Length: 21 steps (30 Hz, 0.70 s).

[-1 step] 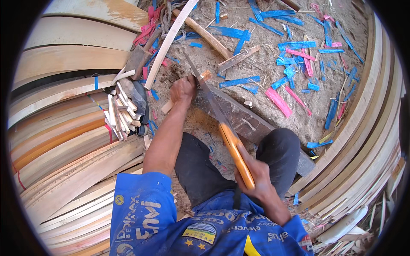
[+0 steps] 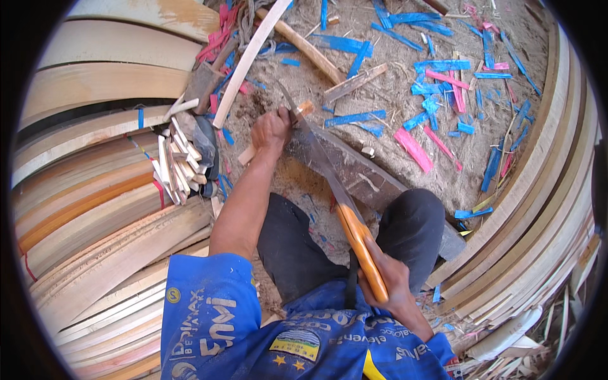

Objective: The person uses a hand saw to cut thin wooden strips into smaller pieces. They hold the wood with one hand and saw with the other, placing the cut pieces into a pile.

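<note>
My left hand [image 2: 271, 130] is closed around a narrow wooden strip and presses it against the dark timber block [image 2: 364, 174]. The strip's cut end [image 2: 305, 107] sticks out past my fist on the far side, and its other part [image 2: 247, 156] shows on the near side. My right hand [image 2: 387, 278], in front of my right knee, grips the orange-brown wooden handle of a handsaw [image 2: 320, 149]. Its long, tapering dark blade lies across the strip right beside my left fist, the tip pointing away from me. The blade's teeth are too small to make out.
Stacked boards [image 2: 120, 79] line the left, and long curved planks [image 2: 532, 190] the right. Short wood offcuts [image 2: 179, 166] lie in a pile by the left stack. A hammer-like tool [image 2: 204, 85], a round stick [image 2: 307, 50] and blue and pink strips [image 2: 413, 151] lie on the sandy ground.
My right hand has drawn the handsaw back toward me and slightly right, its blade sliding along beside my left fist. My left hand stays in place on the wooden strip.
</note>
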Motion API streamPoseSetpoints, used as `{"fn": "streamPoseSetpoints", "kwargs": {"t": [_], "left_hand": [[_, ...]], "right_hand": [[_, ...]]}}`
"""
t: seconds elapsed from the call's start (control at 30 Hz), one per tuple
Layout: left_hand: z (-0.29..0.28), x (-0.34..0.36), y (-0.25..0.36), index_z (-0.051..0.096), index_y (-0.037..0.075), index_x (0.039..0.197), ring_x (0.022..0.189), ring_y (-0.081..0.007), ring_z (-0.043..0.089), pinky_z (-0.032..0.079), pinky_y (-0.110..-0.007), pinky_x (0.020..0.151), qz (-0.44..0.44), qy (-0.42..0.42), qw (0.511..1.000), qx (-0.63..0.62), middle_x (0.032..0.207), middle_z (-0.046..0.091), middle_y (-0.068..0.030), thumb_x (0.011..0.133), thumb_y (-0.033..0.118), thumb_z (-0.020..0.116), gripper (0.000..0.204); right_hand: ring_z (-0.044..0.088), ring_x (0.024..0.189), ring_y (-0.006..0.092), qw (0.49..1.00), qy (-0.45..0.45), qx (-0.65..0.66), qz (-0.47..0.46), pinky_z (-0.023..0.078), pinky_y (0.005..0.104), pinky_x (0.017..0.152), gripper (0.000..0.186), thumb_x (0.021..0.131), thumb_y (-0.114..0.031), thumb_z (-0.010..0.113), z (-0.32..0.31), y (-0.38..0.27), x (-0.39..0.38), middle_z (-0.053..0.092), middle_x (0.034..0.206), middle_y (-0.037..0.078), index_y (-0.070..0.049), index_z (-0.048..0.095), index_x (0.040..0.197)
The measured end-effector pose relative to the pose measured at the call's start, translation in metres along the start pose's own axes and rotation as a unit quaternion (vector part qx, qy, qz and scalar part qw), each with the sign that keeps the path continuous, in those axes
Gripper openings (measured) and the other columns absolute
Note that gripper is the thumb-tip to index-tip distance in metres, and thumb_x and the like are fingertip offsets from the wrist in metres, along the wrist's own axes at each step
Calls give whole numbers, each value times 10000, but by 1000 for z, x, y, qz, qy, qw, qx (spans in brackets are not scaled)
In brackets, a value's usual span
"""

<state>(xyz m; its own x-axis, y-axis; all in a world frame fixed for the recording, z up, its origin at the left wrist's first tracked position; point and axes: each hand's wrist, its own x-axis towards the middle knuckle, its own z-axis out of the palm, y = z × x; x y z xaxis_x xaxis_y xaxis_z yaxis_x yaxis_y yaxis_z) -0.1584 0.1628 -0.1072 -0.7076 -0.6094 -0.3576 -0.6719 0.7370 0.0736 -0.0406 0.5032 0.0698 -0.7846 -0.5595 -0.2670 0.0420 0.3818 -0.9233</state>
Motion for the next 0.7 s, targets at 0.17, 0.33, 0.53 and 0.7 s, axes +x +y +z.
{"fn": "streamPoseSetpoints", "kwargs": {"t": [0.17,0.33,0.53,0.7], "left_hand": [[-7,-3,2,731,14,950,933,-450,660,512,-514,861,1,-24,1000,-3,969,683,-273,975,467,323,611],[-6,4,-1,726,8,952,936,-459,656,509,-519,861,16,0,1000,-7,969,681,-275,976,470,343,601],[6,10,-6,723,5,942,898,-479,651,504,-536,847,12,10,998,-58,942,670,-294,977,499,341,625],[15,33,-79,694,-12,902,703,-360,665,538,-439,694,-16,-93,938,-333,837,689,-220,950,590,386,678]], "right_hand": [[692,703,329,999,11,-40,-33,564,385,694,665,701,-1,653,-17,-10,-39,702,870,163,31,522,1352],[681,699,349,997,41,55,-43,544,375,677,713,731,-32,662,43,30,120,670,869,211,-42,471,1418],[691,790,219,977,132,159,44,527,298,774,649,773,-163,688,-12,22,45,700,953,170,24,517,1371],[550,614,86,964,241,50,96,433,215,596,781,720,-220,686,-83,-21,-23,578,688,11,89,453,1399]]}}
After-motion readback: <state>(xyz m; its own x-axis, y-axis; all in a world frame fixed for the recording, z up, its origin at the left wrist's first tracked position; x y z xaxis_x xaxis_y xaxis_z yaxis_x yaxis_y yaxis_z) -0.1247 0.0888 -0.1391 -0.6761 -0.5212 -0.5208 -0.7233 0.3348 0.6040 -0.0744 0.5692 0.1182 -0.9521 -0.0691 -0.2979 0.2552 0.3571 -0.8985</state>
